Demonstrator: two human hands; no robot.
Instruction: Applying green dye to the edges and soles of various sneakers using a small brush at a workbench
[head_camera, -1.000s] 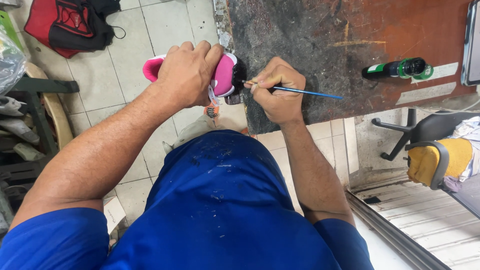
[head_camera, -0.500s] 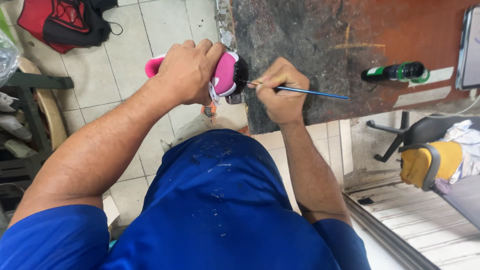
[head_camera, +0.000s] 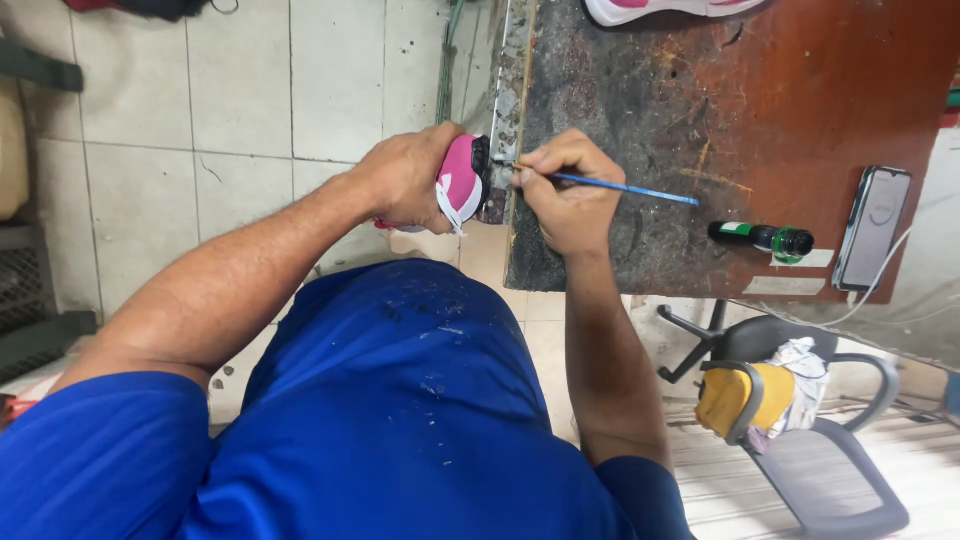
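Fingers of the right hand pinch a thin blue-handled brush, its tip against the shoe's edge. The left hand wraps its grip closed around a pink-and-white sneaker, held at the worktop edge.

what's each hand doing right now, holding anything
Left hand: closed around a pink shoe, holding it against the workbench edge.
Right hand: closed on a thin blue brush, tip at the shoe.

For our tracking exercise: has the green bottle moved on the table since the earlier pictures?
No. The green bottle lies beside the white tape strip on the table; only the view shifted.
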